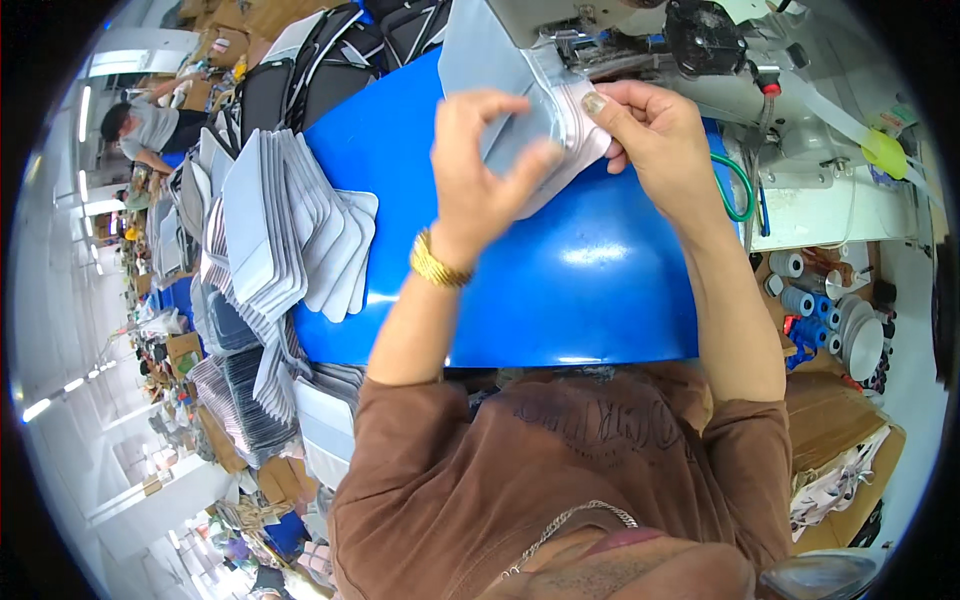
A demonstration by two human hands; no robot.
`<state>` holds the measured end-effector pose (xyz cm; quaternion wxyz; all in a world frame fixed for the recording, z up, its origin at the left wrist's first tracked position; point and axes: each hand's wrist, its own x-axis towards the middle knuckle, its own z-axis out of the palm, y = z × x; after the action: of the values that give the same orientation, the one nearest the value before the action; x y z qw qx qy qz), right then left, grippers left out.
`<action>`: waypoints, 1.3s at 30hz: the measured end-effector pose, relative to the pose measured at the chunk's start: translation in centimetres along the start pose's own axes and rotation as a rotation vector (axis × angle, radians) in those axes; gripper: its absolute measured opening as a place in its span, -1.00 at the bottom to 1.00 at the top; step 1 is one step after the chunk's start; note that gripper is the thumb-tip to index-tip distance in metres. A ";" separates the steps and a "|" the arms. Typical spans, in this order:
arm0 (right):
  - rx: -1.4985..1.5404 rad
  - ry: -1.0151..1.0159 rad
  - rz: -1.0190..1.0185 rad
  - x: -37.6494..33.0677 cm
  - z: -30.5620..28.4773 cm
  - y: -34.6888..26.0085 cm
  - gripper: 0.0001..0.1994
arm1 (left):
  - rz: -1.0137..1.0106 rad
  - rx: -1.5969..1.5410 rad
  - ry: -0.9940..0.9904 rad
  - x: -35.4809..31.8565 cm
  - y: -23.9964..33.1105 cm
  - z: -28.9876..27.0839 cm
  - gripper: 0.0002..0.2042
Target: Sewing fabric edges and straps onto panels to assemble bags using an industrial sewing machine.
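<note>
A person in a brown short-sleeved shirt is working at a blue table, where a grey panel with a pale, layered border is lying across the far edge, tilting slightly, its upper part reaching in beside a white sewing machine. The right hand is pinching the panel's right border, thumb pressing on top and the index finger bending behind it, both clamping on the material. The left hand, blurring in the shot, is hovering at the panel's left side with thumb and index finger spreading well apart; whether those fingers are touching the surface cannot be told. A gold bracelet is circling the left wrist.

Along the table's left edge, a fanned stack of grey pieces is leaning in overlapping layers, a few spreading inward over the blue surface. More bundled pieces are hanging lower beside the table's near left corner. Black bags are crowding the far left corner.

Near the right edge, a green cord is curving beside the person's right forearm. Farther right, thread spools are standing above an open cardboard box. In the left background, a co-worker in a grey top is bending over another work area.
</note>
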<state>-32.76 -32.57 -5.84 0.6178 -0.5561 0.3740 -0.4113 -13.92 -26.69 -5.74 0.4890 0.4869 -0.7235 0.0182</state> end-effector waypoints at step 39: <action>-0.166 -0.152 -0.054 -0.3 3.0 6.8 -0.62 | 0.066 0.395 -0.153 0.7 5.6 1.4 -0.81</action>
<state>-29.46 -30.88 -12.33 0.5851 -0.6447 0.3437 -0.3520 -19.00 -24.94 -3.48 0.3269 0.5493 -0.7564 0.1387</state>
